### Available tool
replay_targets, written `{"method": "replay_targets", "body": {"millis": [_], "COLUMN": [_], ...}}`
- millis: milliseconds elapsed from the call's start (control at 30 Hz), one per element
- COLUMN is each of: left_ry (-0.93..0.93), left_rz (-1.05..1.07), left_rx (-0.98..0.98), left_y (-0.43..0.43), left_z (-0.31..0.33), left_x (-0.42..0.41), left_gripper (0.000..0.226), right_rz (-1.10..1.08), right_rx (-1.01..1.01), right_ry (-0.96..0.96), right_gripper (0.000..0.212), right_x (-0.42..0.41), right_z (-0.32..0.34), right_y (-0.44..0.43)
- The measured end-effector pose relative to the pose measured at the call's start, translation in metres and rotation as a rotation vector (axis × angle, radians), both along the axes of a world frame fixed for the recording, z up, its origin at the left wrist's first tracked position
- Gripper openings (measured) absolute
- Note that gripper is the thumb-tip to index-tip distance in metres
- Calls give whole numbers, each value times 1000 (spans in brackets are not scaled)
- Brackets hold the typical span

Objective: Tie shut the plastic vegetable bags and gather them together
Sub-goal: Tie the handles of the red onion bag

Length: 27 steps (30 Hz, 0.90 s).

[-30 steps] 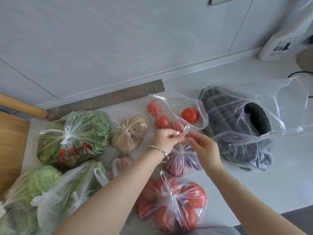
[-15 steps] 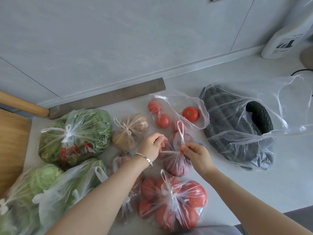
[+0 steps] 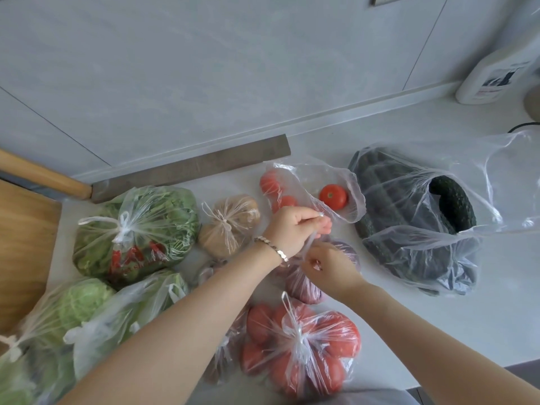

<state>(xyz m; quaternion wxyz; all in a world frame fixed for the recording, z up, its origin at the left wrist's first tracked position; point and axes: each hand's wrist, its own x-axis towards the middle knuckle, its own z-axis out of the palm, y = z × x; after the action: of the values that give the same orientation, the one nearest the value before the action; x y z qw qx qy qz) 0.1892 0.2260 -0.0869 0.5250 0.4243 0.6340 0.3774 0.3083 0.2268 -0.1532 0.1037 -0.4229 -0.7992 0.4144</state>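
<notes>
Where a pale countertop (image 3: 409, 127) meets a grey wall, plastic vegetable bags are laid out. At the far left edge a wooden board (image 3: 23, 244) is seen. Beside it a knotted bag of cabbage (image 3: 79, 299) is placed at lower left, with a knotted bag of leafy greens (image 3: 140, 229) above it. Just right of the greens, a knotted bag of potatoes (image 3: 230, 226) is set. In the centre, a twisted plastic strand is pinched by the curled fingers of the left hand (image 3: 292, 229). The strand rises from the bag of purple onions (image 3: 304, 287), and the same plastic is pinched lower down by the right hand (image 3: 330, 267). A knotted bag of large tomatoes (image 3: 301, 346) is seen at lower centre, an open bag of small tomatoes (image 3: 330, 182) above the hands, and an untied bag of cucumbers (image 3: 409, 229) at right.
</notes>
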Motion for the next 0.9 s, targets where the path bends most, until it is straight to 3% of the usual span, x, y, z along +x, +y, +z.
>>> {"method": "replay_targets", "body": {"millis": [100, 300, 367, 433, 500, 667, 900], "left_ry": [27, 519, 529, 464, 474, 617, 641], "left_rz": [-38, 189, 235, 152, 50, -61, -170], "left_rx": [-39, -127, -105, -59, -3, -34, -104], "left_y": [5, -15, -26, -32, -34, -37, -31], "left_z": [-3, -28, -32, -32, -34, -40, -40], "left_x": [3, -16, -16, -13, -11, -9, 1], "left_gripper": [19, 21, 25, 12, 23, 15, 19], "right_rz": [-118, -378, -407, -424, -426, -505, -569], "right_rx": [-158, -479, -544, -599, -644, -607, -447], "right_ry": [15, 135, 165, 188, 217, 273, 328], "right_gripper": [38, 29, 27, 27, 28, 22, 22], "right_x": [-2, 1, 2, 3, 4, 9, 10], "right_z": [-3, 9, 10, 10, 9, 9, 1], "right_y": [-1, 2, 4, 6, 7, 9, 2]}}
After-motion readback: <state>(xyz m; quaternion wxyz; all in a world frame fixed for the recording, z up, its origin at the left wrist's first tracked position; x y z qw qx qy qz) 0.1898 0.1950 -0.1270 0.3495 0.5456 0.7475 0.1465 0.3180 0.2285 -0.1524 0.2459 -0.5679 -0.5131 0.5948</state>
